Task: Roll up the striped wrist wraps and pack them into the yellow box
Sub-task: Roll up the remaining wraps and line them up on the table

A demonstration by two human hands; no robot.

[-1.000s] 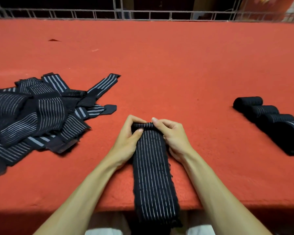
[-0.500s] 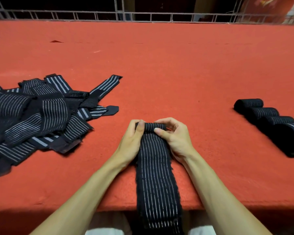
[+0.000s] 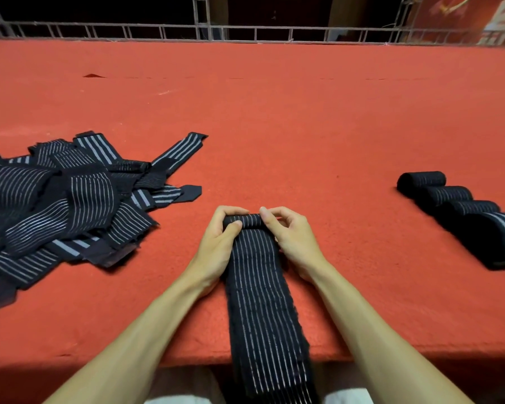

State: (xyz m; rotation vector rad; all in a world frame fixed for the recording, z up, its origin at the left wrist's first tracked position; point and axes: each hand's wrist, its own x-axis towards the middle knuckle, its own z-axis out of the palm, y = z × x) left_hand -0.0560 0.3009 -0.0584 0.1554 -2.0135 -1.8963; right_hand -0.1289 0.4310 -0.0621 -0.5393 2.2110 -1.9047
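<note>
Bare from fingers (image 3: 231, 210) up along both slim forearms (image 3: 146, 330). Short, plain nails. Whitish garment (image 3: 347, 398) glimpsed low at the near edge, left and right.

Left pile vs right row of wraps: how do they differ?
The pile is loose unrolled strips; the row is tight rolls. The pile's strips overlap at all angles; the row's rolls sit lined up side by side. Both are black with pale stripes, on the red table.

A red felt-covered table (image 3: 274, 112) runs back to a metal railing (image 3: 245, 32), a red banner (image 3: 478, 16) beyond.
</note>
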